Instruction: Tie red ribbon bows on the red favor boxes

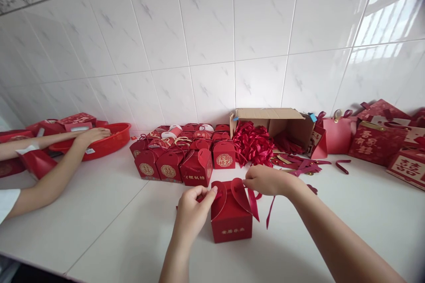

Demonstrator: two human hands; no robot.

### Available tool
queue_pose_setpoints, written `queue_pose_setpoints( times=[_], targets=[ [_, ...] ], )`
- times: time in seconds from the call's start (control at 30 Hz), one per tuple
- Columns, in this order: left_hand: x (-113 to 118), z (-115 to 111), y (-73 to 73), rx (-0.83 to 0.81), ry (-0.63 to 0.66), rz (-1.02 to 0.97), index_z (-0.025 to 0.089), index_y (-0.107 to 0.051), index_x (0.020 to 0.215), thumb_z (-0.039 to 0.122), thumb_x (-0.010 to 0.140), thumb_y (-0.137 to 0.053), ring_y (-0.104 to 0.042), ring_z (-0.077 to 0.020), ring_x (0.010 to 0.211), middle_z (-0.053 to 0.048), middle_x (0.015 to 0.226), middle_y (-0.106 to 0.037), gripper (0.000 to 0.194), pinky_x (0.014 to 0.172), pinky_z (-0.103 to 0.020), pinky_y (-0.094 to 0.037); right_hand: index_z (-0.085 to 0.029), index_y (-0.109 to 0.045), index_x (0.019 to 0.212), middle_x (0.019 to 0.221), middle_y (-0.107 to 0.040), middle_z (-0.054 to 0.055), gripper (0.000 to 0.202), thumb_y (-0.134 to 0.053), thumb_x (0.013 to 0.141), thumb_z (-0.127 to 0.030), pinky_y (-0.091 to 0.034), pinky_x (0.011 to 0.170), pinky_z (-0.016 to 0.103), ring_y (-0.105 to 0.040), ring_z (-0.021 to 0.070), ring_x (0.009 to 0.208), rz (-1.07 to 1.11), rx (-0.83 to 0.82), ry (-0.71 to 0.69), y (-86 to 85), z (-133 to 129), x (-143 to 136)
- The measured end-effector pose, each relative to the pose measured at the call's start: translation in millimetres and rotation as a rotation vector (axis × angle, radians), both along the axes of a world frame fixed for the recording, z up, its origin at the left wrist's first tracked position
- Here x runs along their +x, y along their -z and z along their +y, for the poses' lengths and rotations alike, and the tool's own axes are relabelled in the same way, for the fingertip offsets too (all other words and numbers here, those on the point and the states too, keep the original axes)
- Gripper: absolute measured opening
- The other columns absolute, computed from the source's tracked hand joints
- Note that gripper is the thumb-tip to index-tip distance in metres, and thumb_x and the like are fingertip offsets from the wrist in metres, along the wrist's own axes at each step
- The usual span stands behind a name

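Red box (231, 228) stands between left grip (193, 208) and right grip (267, 180), contact partly hidden: whether clamped, I cannot tell.

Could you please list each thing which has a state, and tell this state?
Front gift box: upright, top flaps leaning inward.
Left hand: thumb against left flap.
Right hand: curled at right flap.
Cardboard box: open toward the viewer.
Ribbon pile: loosely heaped.
Red basin: upright, open-topped.
Grouped gift boxes: standing close together.
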State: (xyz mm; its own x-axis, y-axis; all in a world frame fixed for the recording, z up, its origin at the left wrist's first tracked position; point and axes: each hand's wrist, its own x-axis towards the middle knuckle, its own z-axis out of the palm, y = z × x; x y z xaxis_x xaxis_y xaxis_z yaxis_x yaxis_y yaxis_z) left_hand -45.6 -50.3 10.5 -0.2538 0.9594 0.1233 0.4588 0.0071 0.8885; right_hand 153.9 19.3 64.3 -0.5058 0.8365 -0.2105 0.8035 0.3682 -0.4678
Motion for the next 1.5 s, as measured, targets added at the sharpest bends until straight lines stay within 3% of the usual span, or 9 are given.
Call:
queue_pose_setpoints(
  times=[0.13, 0.3, 0.47, 0.67, 0.97, 1.13, 1.27, 1.43, 1.5],
  targets=[
    [1, 0, -1.2, 0.031, -0.004, -0.042, 0.018, -0.046, 0.052, 0.056, 0.071, -0.058, -0.038, -0.0126, 0.056, 0.003, 0.054, -0.04, 0.044, 0.054, -0.023, -0.032, -0.018, -0.033, 0.052, 0.051, -0.03, -0.004, 0.042, -0.045, 0.087, -0.036, -0.019, 0.042, 0.026, -0.024, 0.0081, 0.044, 0.012, -0.018, 0.003, -3.7, -1, 4],
    [-2, -3, -5.8, 0.035, 0.003, -0.097, 0.018, -0.049, 0.054, 0.058, 0.07, -0.059, -0.041, -0.0133, 0.056, 0.002, 0.054, -0.044, 0.044, 0.054, -0.022, -0.034, -0.024, -0.055, 0.093, 0.061, -0.04, -0.006, 0.028, -0.066, 0.076, -0.045, -0.028, 0.044, 0.02, -0.036, 0.0086, 0.052, 0.31, 0.0, -0.201, -9.9, -6, 15],
    [-7, -4, -6.8, 0.008, 0.033, -0.109, 0.018, -0.047, 0.055, 0.058, 0.071, -0.059, -0.042, -0.0133, 0.056, 0.003, 0.055, -0.043, 0.045, 0.054, -0.022, -0.035, -0.02, -0.063, 0.077, 0.063, -0.049, -0.002, 0.014, -0.059, 0.081, -0.033, -0.032, 0.048, 0.022, -0.041, 0.0093, 0.054, 0.285, 0.088, -0.262, -5.9, -1, 15],
    [-8, -4, -5.6, -0.025, 0.041, -0.101, 0.018, -0.05, 0.056, 0.059, 0.072, -0.058, -0.046, -0.0143, 0.057, 0.002, 0.056, -0.048, 0.045, 0.055, -0.023, -0.036, -0.022, -0.067, 0.093, 0.062, -0.045, -0.004, 0.019, -0.061, 0.081, -0.036, -0.03, 0.047, 0.021, -0.038, 0.0085, 0.052, 0.36, 0.083, -0.279, -3.9, 1, 13],
    [-1, -6, -7.4, -0.007, 0.041, -0.093, 0.019, -0.043, 0.053, 0.06, 0.069, -0.059, -0.037, -0.0116, 0.052, 0.004, 0.052, -0.04, 0.047, 0.051, -0.022, -0.031, -0.015, -0.065, 0.068, 0.078, -0.058, 0.004, 0.027, -0.052, 0.086, -0.03, -0.041, 0.059, 0.023, -0.052, 0.0121, 0.066, 0.399, 0.235, -0.275, -5.3, -2, 6],
    [-2, -5, -4.2, -0.005, 0.058, -0.073, 0.018, -0.043, 0.053, 0.061, 0.07, -0.057, -0.038, -0.0122, 0.053, 0.003, 0.053, -0.04, 0.048, 0.051, -0.022, -0.031, -0.015, -0.061, 0.056, 0.049, -0.043, -0.001, 0.053, -0.037, 0.092, -0.046, -0.029, 0.043, 0.025, -0.035, 0.0092, 0.042, 0.272, 0.012, -0.131, 0.4, 1, 6],
    [-4, -3, -3.5, -0.013, 0.05, -0.048, 0.018, -0.045, 0.053, 0.062, 0.068, -0.058, -0.038, -0.0127, 0.054, 0.003, 0.054, -0.04, 0.048, 0.053, -0.023, -0.031, -0.015, -0.057, 0.046, 0.047, -0.048, 0.002, 0.055, -0.042, 0.089, -0.045, -0.03, 0.046, 0.027, -0.034, 0.0094, 0.041, 0.101, -0.073, -0.068, -2.9, 0, 6],
    [-8, -4, -5.7, -0.05, 0.106, -0.005, 0.02, -0.04, 0.054, 0.059, 0.07, -0.058, -0.037, -0.0126, 0.055, 0.005, 0.055, -0.038, 0.047, 0.054, -0.023, -0.03, -0.017, -0.061, 0.044, 0.044, -0.038, -0.001, 0.056, -0.044, 0.087, -0.048, -0.027, 0.043, 0.028, -0.025, 0.0089, 0.037, -0.073, -0.108, -0.08, -10.1, -8, 4],
    [-12, -4, -6.3, -0.071, 0.119, 0.028, 0.02, -0.042, 0.057, 0.059, 0.07, -0.058, -0.04, -0.0133, 0.056, 0.005, 0.056, -0.041, 0.044, 0.056, -0.023, -0.032, -0.017, -0.062, 0.047, 0.047, -0.044, 0.001, 0.055, -0.043, 0.088, -0.049, -0.028, 0.043, 0.028, -0.031, 0.0093, 0.038, -0.104, -0.112, -0.09, -9.1, -8, 4]
  ],
)
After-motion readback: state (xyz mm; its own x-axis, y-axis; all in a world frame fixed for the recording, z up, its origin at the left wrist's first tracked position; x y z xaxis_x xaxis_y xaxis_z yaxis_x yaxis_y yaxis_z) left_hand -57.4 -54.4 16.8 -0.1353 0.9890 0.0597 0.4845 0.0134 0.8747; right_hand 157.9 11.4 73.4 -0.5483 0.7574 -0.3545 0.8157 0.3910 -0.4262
